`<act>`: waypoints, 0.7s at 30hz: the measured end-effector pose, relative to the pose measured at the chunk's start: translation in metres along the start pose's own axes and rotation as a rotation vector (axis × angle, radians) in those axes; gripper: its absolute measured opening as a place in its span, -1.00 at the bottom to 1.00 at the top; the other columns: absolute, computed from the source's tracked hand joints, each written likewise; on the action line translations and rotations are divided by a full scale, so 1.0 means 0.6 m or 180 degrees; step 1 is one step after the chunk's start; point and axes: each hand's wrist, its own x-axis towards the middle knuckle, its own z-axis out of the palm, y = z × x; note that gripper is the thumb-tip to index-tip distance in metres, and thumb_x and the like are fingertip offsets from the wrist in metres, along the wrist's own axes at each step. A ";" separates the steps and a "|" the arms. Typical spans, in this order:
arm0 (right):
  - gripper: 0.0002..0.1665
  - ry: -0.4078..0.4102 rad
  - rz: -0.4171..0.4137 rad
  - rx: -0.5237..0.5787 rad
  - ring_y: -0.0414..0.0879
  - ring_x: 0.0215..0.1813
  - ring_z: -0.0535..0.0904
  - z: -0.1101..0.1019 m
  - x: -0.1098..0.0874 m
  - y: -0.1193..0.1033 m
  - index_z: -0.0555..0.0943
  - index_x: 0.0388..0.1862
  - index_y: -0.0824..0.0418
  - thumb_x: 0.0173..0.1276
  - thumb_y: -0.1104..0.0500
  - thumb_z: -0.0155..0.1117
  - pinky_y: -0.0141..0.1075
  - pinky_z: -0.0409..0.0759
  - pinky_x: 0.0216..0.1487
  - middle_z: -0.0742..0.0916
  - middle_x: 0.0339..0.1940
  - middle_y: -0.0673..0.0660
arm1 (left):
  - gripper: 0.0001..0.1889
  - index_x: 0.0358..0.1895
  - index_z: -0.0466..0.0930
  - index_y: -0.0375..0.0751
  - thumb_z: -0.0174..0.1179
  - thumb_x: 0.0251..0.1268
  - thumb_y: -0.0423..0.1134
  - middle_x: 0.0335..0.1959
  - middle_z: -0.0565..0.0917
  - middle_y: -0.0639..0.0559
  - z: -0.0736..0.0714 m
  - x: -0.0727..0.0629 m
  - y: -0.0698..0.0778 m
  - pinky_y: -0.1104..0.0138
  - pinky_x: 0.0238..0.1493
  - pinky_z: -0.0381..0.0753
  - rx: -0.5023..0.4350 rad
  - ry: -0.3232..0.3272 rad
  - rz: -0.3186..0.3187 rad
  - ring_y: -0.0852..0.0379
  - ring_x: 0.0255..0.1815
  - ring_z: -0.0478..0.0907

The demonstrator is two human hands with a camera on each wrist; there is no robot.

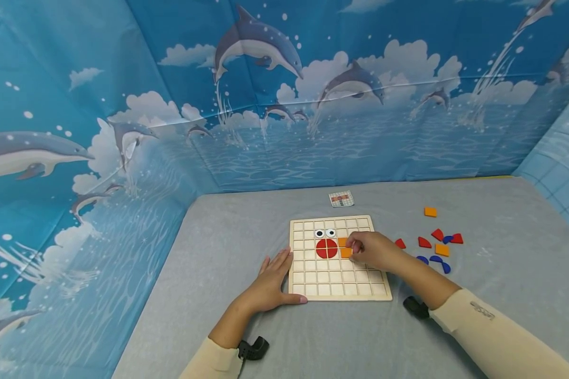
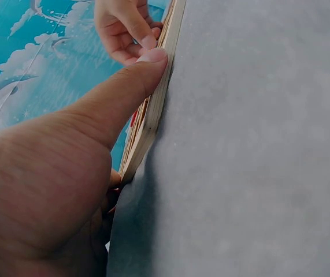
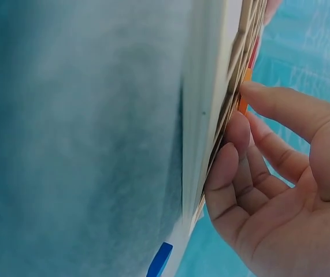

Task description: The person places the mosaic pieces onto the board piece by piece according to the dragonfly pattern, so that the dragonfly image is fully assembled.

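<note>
A wooden grid board [image 1: 329, 290] lies on the grey cloth. Two googly-eye pieces [image 1: 330, 233] sit on it above red quarter-circle pieces [image 1: 321, 253] that form a disc. Right of the disc are two orange square pieces [image 1: 345, 253]. My right hand [image 1: 373, 249] is over the board's right side, its thumb and fingertips pinching at an orange square [image 3: 244, 105], partly hidden by the fingers. My left hand [image 1: 267, 291] rests at the board's near-left corner, fingers along the left edge and thumb [image 2: 151, 56] on the near edge.
Loose red quarter pieces [image 1: 424, 242], blue pieces [image 1: 435, 258] and orange squares [image 1: 430, 211] lie on the cloth to the right, some near my right forearm. A small pattern card [image 1: 341, 199] lies beyond the board. A dolphin-printed curtain [image 1: 284, 152] stands behind the table.
</note>
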 end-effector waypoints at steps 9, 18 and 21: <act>-0.74 -0.0021 0.0077 -0.0020 -0.13 -0.38 0.47 0.004 0.003 -0.001 0.64 -0.07 0.20 0.28 0.29 0.44 -0.30 0.46 -0.29 0.61 -0.44 0.02 | 0.25 0.65 -0.10 -0.22 0.43 0.06 0.31 0.71 -0.10 -0.01 0.002 0.003 -0.003 -0.12 0.66 -0.28 0.0004 0.0028 0.0020 0.02 0.72 -0.17; -0.72 -0.0022 0.0073 -0.0014 -0.13 -0.38 0.47 0.001 0.002 0.003 0.64 -0.04 0.16 0.29 0.23 0.45 -0.33 0.46 -0.33 0.61 -0.42 0.01 | 0.25 0.66 -0.14 -0.18 0.40 0.07 0.34 0.71 -0.14 0.03 0.004 0.003 -0.005 -0.08 0.67 -0.33 0.0030 0.0003 -0.0015 0.07 0.73 -0.22; -0.72 0.0043 0.0035 0.0067 -0.13 -0.40 0.47 -0.006 -0.004 0.004 0.65 -0.03 0.17 0.29 0.24 0.43 -0.34 0.46 -0.38 0.62 -0.40 0.02 | 0.25 0.66 -0.14 -0.16 0.40 0.07 0.35 0.71 -0.14 0.04 0.005 0.003 -0.005 -0.07 0.67 -0.34 0.0023 -0.0001 -0.0016 0.08 0.73 -0.23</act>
